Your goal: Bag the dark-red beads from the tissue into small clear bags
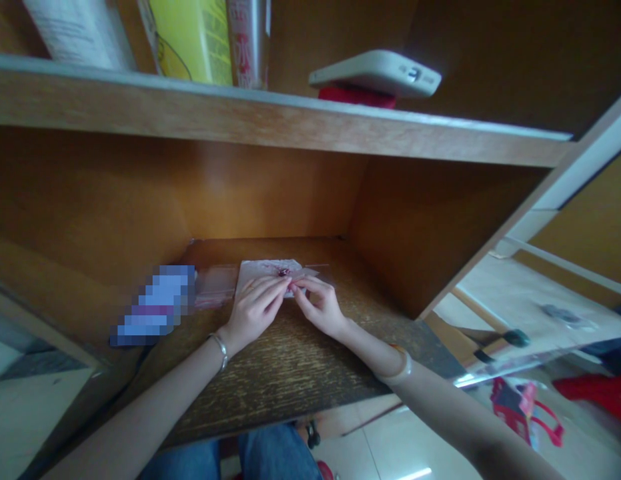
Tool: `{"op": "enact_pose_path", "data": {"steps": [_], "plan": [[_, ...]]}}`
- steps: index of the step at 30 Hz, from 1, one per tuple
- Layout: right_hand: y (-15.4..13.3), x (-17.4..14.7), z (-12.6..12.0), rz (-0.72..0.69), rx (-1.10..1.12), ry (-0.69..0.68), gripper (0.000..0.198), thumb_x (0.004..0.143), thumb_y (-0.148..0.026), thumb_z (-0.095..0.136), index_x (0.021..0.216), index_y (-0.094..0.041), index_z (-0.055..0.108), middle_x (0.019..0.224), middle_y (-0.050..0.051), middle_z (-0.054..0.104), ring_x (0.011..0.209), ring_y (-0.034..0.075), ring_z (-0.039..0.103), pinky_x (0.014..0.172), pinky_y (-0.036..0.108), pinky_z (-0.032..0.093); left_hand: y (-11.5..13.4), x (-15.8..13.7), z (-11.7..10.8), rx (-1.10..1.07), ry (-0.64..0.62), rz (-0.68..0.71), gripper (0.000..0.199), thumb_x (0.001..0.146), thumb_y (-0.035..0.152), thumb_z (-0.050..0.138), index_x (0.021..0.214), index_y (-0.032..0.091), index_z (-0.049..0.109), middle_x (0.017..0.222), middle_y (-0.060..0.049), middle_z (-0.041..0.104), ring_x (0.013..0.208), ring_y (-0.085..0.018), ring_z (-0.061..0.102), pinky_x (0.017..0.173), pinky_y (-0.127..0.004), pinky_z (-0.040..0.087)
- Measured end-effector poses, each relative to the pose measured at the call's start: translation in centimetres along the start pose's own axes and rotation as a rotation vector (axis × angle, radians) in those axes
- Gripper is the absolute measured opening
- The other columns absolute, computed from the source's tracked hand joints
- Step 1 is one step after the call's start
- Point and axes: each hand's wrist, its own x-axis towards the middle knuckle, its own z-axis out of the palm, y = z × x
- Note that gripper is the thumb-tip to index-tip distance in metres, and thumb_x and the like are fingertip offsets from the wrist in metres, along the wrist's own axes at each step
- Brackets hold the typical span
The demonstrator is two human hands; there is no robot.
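My left hand [257,303] and my right hand [321,307] meet over the desk with fingertips pinched together. Between them is a small clear plastic piece [306,273] with some pinkish red at the fingertips; its exact kind is too small to tell. Under and behind my left fingers lies a white sheet or pad [250,269], partly covered by the hand. A small dark red item [284,272] sits on it, just beyond my fingertips. Left of the pad are flat clear plastic packets [217,283] with reddish edges.
A pixelated phone-like device [160,300] leans at the left, with a dark cable [133,377] running down. The shelf [290,127] overhead carries a white device [377,72], a yellow package [193,40] and a can-like container [249,43]. Cabinet walls enclose the wooden desk [290,373].
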Motion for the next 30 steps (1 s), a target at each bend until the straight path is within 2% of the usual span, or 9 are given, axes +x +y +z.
{"op": "enact_pose_path", "data": {"steps": [3, 10, 16, 23, 28, 30], "plan": [[0.1, -0.04, 0.03, -0.002, 0.002, 0.008, 0.014, 0.086, -0.023, 0.055, 0.09, -0.018, 0.067, 0.083, 0.006, 0.069, 0.072, 0.015, 0.062, 0.065, 0.026, 0.05, 0.06, 0.04, 0.0, 0.03, 0.02, 0.003, 0.036, 0.083, 0.008, 0.057, 0.118, 0.018, 0.056, 0.106, -0.007, 0.069, 0.097, -0.017, 0.065, 0.087, -0.032, 0.051], [0.38, -0.06, 0.14, 0.005, 0.007, 0.003, 0.017, 0.088, -0.023, 0.052, 0.089, -0.019, 0.069, 0.084, 0.007, 0.069, 0.076, 0.016, 0.063, 0.07, 0.029, 0.051, -0.05, -0.02, -0.09, 0.069, -0.008, 0.009, 0.038, 0.085, 0.011, 0.055, 0.122, 0.018, 0.053, 0.108, -0.008, 0.069, 0.098, -0.017, 0.066, 0.088, -0.033, 0.053], [0.19, -0.16, 0.03, 0.005, -0.009, -0.02, 0.02, 0.088, -0.022, 0.049, 0.095, -0.019, 0.068, 0.086, 0.007, 0.068, 0.076, 0.016, 0.062, 0.07, 0.028, 0.051, 0.12, 0.18, -0.13, 0.093, 0.007, -0.003, 0.035, 0.086, 0.012, 0.054, 0.121, 0.017, 0.052, 0.106, -0.008, 0.07, 0.096, -0.017, 0.067, 0.086, -0.035, 0.055], [0.31, -0.17, -0.14, 0.007, -0.044, -0.026, 0.016, 0.087, -0.022, 0.052, 0.092, -0.018, 0.067, 0.085, 0.007, 0.068, 0.074, 0.015, 0.062, 0.068, 0.028, 0.05, 0.26, 0.16, -0.12, 0.083, 0.001, 0.005, 0.036, 0.086, 0.011, 0.053, 0.121, 0.017, 0.051, 0.105, -0.008, 0.07, 0.094, -0.017, 0.067, 0.086, -0.033, 0.054], [0.37, -0.37, -0.17, -0.033, -0.062, -0.073, 0.014, 0.087, -0.022, 0.052, 0.094, -0.02, 0.064, 0.087, 0.005, 0.067, 0.076, 0.015, 0.061, 0.069, 0.027, 0.05, 0.41, 0.21, 0.03, 0.09, 0.021, 0.001, 0.034, 0.084, 0.009, 0.053, 0.118, 0.016, 0.051, 0.102, -0.008, 0.07, 0.092, -0.017, 0.066, 0.085, -0.033, 0.052], [0.2, -0.38, -0.23, -0.063, -0.067, -0.085, 0.012, 0.088, -0.022, 0.051, 0.092, -0.019, 0.063, 0.086, 0.005, 0.065, 0.078, 0.015, 0.06, 0.071, 0.027, 0.05, 0.5, 0.36, -0.06, 0.095, -0.004, -0.002, 0.027, 0.085, 0.01, 0.052, 0.111, 0.016, 0.054, 0.098, -0.007, 0.07, 0.09, -0.017, 0.066, 0.084, -0.033, 0.051]]}}
